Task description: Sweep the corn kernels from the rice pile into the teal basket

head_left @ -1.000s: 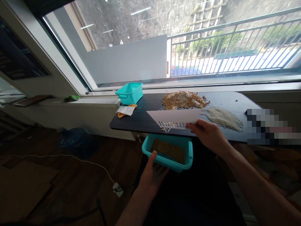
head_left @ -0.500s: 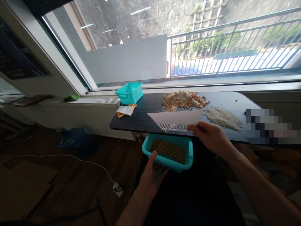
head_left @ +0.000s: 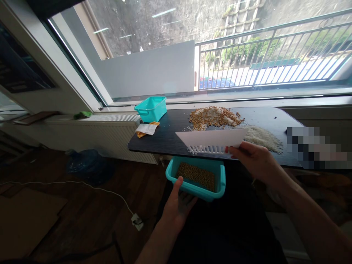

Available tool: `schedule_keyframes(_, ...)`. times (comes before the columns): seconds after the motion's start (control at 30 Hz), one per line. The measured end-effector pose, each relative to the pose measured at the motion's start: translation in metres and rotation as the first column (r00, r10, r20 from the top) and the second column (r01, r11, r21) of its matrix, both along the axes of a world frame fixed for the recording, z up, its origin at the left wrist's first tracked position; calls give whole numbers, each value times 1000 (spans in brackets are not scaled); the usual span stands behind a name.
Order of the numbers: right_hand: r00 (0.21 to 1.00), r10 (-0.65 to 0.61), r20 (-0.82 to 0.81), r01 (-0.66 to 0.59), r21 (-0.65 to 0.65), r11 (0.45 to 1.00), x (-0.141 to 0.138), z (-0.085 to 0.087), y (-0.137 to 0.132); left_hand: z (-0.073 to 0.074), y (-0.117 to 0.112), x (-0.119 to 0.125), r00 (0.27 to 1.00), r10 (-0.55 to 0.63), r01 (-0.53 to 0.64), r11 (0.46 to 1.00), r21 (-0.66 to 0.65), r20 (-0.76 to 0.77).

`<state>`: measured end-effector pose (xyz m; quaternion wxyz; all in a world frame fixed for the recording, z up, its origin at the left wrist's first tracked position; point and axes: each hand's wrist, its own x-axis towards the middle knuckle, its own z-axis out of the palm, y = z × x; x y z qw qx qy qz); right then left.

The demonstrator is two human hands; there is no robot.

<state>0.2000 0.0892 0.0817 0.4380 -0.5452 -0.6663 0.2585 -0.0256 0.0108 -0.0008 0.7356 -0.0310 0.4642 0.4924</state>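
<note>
My left hand (head_left: pixel 177 207) is closed on the near side of a turquoise plastic bin (head_left: pixel 220 189), thumb over the rim and fingers underneath. Small brown-yellow beans or kernels (head_left: pixel 196 175) cover part of its floor. The bin hangs just below the table's front edge. Between thumb and fingers of my right hand (head_left: pixel 251 154) is a white sheet with a row of slots (head_left: pixel 210 139), tilted over the table's front part. A mixed pile of orange kernels and white grains (head_left: pixel 213 116) lies behind the sheet. White rice-like grains (head_left: pixel 262 138) are heaped to the right, partly behind the sheet and hand.
A second turquoise bin (head_left: pixel 151 109) stands at the back left of the dark table (head_left: pixel 167 137). A white and orange packet (head_left: pixel 147 129) lies by it. On the floor at left are a blue water bottle (head_left: pixel 89 165) and a power strip (head_left: pixel 137 222) with cable.
My right hand has shifted a little to the right with the slotted sheet, now overlapping the white grain heap. My left hand and the bin have stayed put.
</note>
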Motion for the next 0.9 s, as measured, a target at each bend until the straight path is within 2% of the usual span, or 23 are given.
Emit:
schedule_keyframes(0.1, 986, -151, -77, 152, 12, 988, 16, 3, 9, 2, -1, 3, 1000, -2, 2, 1000, 0, 0)
schedule_keyframes(0.17, 976, -182, -121, 184, -2, 983, 22, 2, 17, 2, -3, 6, 1000, -13, 13, 1000, 11, -3)
schedule_keyframes(0.33, 970, -129, -206, 129, -16, 992, 22, -14, 23, 2, -6, 12, 999, -47, 47, 999, 14, -3)
schedule_keyframes(0.47, 971, -159, -177, 158, -19, 987, 24, -26, 23, 3, -7, 14, 998, -55, 55, 998, 6, -5)
schedule_keyframes(0.67, 991, -117, -69, 116, -11, 993, 35, -31, 40, 4, -5, 20, 997, -73, 73, 997, 25, -1)
schedule_keyframes(0.9, 992, -95, -87, 90, -56, 994, 45, -34, 44, 6, -4, 29, 992, -127, 127, 992, 15, 22)
